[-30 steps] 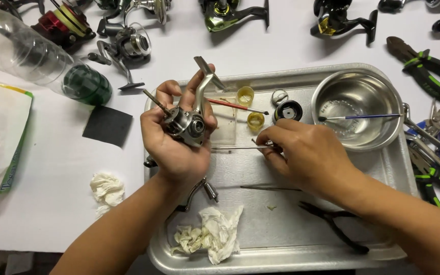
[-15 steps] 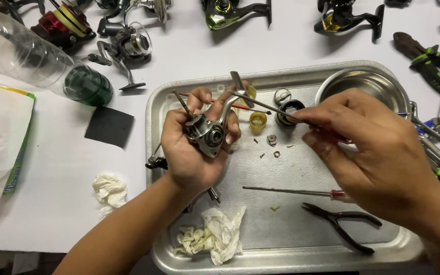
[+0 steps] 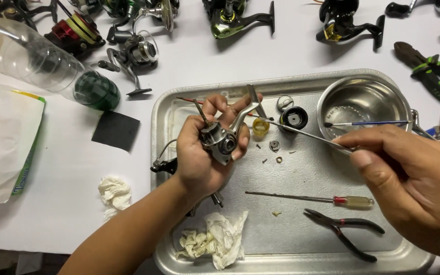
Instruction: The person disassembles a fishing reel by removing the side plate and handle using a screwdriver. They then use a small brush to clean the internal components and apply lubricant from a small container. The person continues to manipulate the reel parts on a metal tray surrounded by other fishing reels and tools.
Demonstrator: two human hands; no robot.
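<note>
Paper point(image 3: 1, 147) with a green edge lies far left of the metal tray point(image 3: 301, 244), our landmark, and above it a clear plastic bottle point(image 3: 47, 66) rests on its side on the white table point(image 3: 77, 203). Between bottle and tray we see a black square pad point(image 3: 114, 130), and below that a small crumpled tissue point(image 3: 113, 192). Beyond the tray's far edge, several fishing reels point(image 3: 133, 51) lie in a row.

Over the tray's left part, our left hand point(image 3: 204, 158) is clenched around a small silver reel body point(image 3: 220, 140), fingers wrapped behind it and thumb pressed on its right side. A crumpled rag point(image 3: 215, 237) sits in the tray's near left corner. Around the tray's middle lie a yellow cap point(image 3: 260, 127), a black round part point(image 3: 294, 118) and a few tiny loose bits point(image 3: 274, 145). A red-handled screwdriver point(image 3: 322, 198) lies flat lower down, with black pliers point(image 3: 342, 231) just below it.

In the tray's far right corner stands a steel bowl point(image 3: 362, 104) with a thin brush point(image 3: 367, 122) laid across it. Over the tray's right edge, our right hand point(image 3: 413, 183) pinches a thin metal rod point(image 3: 301, 133) between thumb and fingers; its tip reaches to the reel body. Right of the tray lie green-handled pliers point(image 3: 434, 71).
</note>
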